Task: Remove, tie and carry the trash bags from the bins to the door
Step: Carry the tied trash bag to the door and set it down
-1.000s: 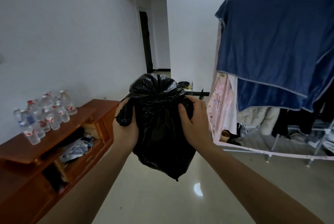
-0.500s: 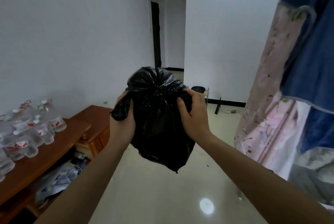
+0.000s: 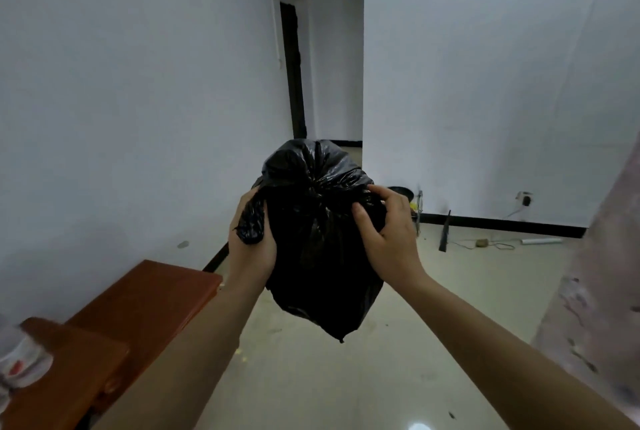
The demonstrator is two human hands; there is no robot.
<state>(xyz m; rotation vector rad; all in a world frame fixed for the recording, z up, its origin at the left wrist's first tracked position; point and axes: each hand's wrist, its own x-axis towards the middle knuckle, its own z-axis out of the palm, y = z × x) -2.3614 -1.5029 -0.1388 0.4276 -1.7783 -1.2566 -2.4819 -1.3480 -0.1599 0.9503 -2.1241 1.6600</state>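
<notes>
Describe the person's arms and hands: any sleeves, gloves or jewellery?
The left hand and right hand wear no gloves, and no rings show. The left forearm and right forearm are uncovered: no sleeve, watch or bracelet in view.

bag (image 3: 322, 256): thin black plastic, crinkled, glossy between my fingers | floor (image 3: 433, 343): smooth pale tile, shiny with reflections | cabinet (image 3: 138, 298): red-brown wood, smooth, slightly satin | walls (image 3: 121, 100): white paint, matt | hanging cloth (image 3: 602, 291): soft pink fabric, matt
</notes>
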